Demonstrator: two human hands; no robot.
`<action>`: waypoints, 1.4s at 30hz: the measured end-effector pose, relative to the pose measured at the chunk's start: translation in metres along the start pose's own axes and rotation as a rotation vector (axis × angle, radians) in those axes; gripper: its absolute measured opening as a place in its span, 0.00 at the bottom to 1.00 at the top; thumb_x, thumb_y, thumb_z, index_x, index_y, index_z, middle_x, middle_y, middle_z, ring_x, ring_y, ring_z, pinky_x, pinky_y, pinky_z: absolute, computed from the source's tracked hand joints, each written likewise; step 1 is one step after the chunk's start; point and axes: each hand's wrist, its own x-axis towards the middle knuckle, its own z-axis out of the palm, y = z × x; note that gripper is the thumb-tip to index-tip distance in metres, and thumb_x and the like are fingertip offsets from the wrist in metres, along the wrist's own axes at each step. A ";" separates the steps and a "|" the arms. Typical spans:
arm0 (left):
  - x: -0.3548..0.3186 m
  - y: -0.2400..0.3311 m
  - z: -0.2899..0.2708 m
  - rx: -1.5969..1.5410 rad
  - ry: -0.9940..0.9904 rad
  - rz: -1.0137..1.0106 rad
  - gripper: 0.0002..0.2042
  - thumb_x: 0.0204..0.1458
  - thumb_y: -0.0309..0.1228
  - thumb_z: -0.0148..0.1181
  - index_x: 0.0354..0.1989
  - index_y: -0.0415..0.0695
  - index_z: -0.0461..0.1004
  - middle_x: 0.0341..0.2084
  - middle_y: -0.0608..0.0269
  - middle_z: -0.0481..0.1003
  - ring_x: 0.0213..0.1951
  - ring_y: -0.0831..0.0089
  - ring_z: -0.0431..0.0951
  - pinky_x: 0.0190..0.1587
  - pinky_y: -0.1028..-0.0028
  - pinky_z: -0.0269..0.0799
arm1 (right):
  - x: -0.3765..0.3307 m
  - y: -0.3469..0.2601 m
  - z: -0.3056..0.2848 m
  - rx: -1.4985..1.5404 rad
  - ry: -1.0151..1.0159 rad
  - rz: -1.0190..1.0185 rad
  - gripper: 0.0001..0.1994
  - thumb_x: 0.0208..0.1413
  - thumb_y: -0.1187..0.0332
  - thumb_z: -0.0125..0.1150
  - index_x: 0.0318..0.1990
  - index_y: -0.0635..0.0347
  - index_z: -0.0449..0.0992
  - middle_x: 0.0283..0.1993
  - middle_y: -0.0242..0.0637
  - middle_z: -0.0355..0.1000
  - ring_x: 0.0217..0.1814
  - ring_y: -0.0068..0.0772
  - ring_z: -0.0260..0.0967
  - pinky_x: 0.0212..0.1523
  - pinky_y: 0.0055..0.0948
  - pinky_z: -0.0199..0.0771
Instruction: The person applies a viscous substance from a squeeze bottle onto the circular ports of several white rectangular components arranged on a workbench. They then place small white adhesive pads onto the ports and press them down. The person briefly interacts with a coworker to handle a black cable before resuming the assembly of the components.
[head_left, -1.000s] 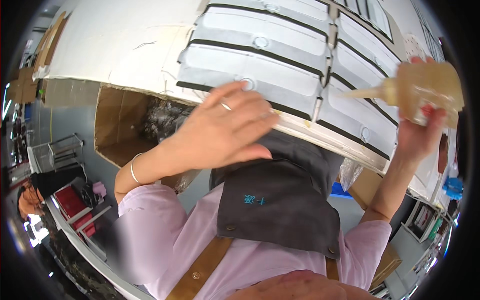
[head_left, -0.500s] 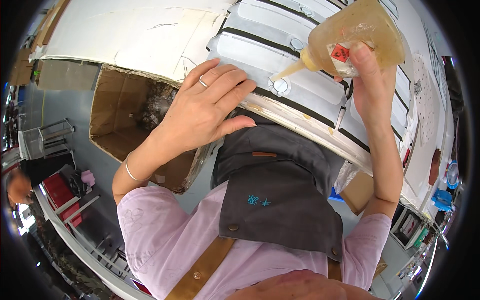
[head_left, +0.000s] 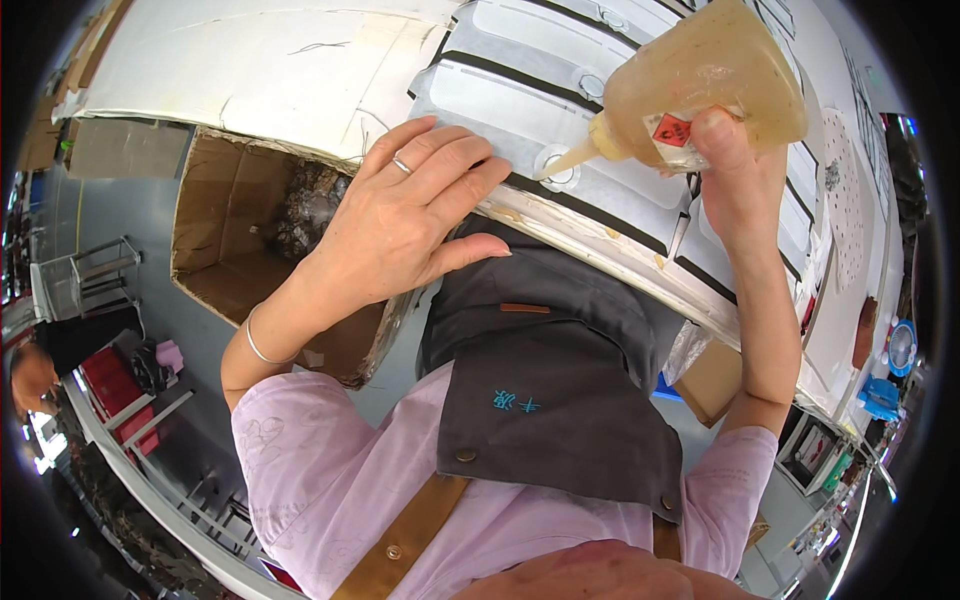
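My right hand (head_left: 735,170) grips a yellowish squeeze bottle (head_left: 700,80), tilted so that its long nozzle points down and to the left. The nozzle's tip is at a small round ring (head_left: 560,168) on a whitish, black-edged flat panel (head_left: 610,185). Whether the tip touches the ring I cannot tell. My left hand (head_left: 415,195) lies flat at the panel's left end, fingers stretched out, holding nothing. Several more panels like it, some with the same round ring (head_left: 590,84), lie in rows beyond.
A white worktop (head_left: 270,70) stretches to the left. Below its edge stands an open cardboard box (head_left: 225,215) with a dark, clumped bundle inside. A smaller carton (head_left: 708,385) sits under the table at the right. A blue fan (head_left: 900,350) is at the far right.
The bottle has shifted slightly left and down, and its nozzle tip has moved to the near left side of the ring. My left hand has stayed almost still.
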 end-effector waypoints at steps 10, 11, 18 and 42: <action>-0.001 -0.003 0.002 -0.003 -0.002 0.001 0.32 0.47 0.54 0.67 0.55 0.45 0.76 0.51 0.59 0.75 0.55 0.55 0.74 0.63 0.53 0.66 | 0.004 -0.012 0.010 -0.092 -0.075 -0.088 0.45 0.49 0.46 0.75 0.66 0.68 0.63 0.65 0.48 0.68 0.64 0.39 0.69 0.65 0.42 0.69; -0.001 -0.003 0.002 -0.003 -0.002 -0.002 0.32 0.47 0.54 0.67 0.55 0.45 0.76 0.51 0.59 0.75 0.55 0.55 0.73 0.63 0.53 0.66 | 0.005 -0.028 0.010 -0.111 -0.120 -0.014 0.47 0.48 0.44 0.75 0.67 0.68 0.63 0.65 0.48 0.68 0.64 0.40 0.69 0.66 0.43 0.68; 0.003 -0.004 -0.003 -0.037 -0.033 0.012 0.32 0.47 0.54 0.66 0.55 0.43 0.76 0.50 0.58 0.74 0.54 0.56 0.74 0.63 0.53 0.66 | 0.011 -0.048 -0.062 0.422 0.000 -0.016 0.47 0.56 0.44 0.67 0.72 0.67 0.52 0.67 0.49 0.62 0.68 0.45 0.64 0.62 0.36 0.74; 0.059 -0.023 0.010 -0.043 -0.062 0.031 0.34 0.49 0.56 0.64 0.57 0.40 0.75 0.56 0.54 0.72 0.58 0.52 0.70 0.62 0.56 0.64 | 0.059 -0.001 -0.043 -0.103 0.019 -0.070 0.23 0.63 0.56 0.61 0.56 0.66 0.70 0.48 0.40 0.75 0.43 0.29 0.76 0.32 0.29 0.78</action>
